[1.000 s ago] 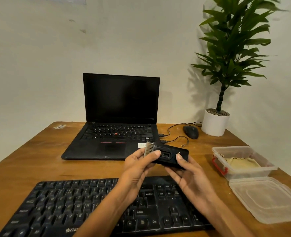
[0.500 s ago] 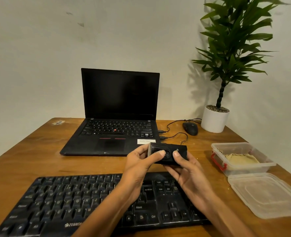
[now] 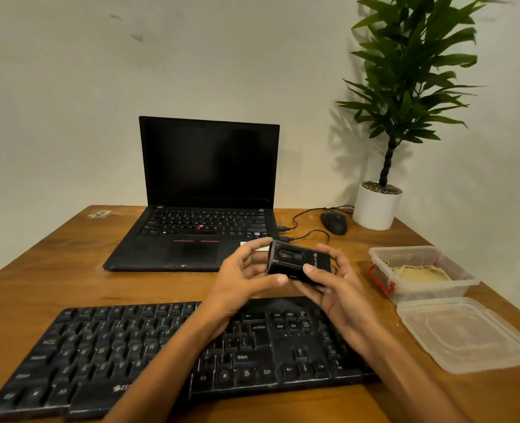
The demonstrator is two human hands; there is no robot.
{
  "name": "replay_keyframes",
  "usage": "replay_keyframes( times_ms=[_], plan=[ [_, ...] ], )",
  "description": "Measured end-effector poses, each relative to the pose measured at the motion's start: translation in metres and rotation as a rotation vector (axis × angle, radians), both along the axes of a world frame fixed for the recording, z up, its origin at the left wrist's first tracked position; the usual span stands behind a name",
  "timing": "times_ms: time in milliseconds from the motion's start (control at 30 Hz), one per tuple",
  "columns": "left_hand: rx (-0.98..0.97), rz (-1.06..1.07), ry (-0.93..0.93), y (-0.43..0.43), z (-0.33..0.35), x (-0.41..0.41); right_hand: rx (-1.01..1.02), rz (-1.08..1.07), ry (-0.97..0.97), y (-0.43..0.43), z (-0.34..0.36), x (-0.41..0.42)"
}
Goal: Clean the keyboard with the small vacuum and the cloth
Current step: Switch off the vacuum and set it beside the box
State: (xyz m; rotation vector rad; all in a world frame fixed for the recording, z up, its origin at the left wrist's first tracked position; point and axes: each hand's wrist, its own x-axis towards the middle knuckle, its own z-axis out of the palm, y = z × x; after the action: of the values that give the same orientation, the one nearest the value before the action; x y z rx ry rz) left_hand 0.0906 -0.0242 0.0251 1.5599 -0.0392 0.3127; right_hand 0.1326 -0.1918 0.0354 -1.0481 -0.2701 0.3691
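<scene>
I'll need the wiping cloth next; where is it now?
In the head view, the yellow cloth lies inside the open clear plastic box, just behind the box's loose lid, at the right of the wooden table.

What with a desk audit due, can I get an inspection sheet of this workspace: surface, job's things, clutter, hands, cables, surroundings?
Surface: wooden table, with a pale patch at its far left corner.
Job's things: keyboard lies at the near edge; small vacuum is held above it; cloth lies inside the open container.
Clutter: open laptop, screen dark; mouse; potted plant; loose lid beside the container.
Hands: left hand and right hand both grip the small vacuum.
Cables: two black cables plugged into the laptop's right side; one leads toward the mouse.
Surroundings: plain pale wall, a few scuffs.
</scene>
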Motion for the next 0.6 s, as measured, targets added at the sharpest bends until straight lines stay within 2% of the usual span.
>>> replay_keyframes(
  times_ms=[167, 333, 433, 600],
  plan=[
    [0.151, 0.046, -0.032, 0.003, 0.001, -0.002, -0.359, 0.005, -0.217, -0.012, 0.002, 0.004],
    [0.403, 0.083, -0.053, -0.016, -0.006, -0.005, -0.537, -0.038, -0.326, -0.044, 0.012, 0.005],
    [0.496, 0.063, -0.081, -0.046, -0.007, -0.006, -0.579, -0.061, -0.394, -0.078, 0.015, 0.005],
    [0.517, -0.004, -0.119, -0.103, -0.005, -0.001, -0.593, -0.182, -0.393, -0.140, 0.010, -0.004]
  ],
)
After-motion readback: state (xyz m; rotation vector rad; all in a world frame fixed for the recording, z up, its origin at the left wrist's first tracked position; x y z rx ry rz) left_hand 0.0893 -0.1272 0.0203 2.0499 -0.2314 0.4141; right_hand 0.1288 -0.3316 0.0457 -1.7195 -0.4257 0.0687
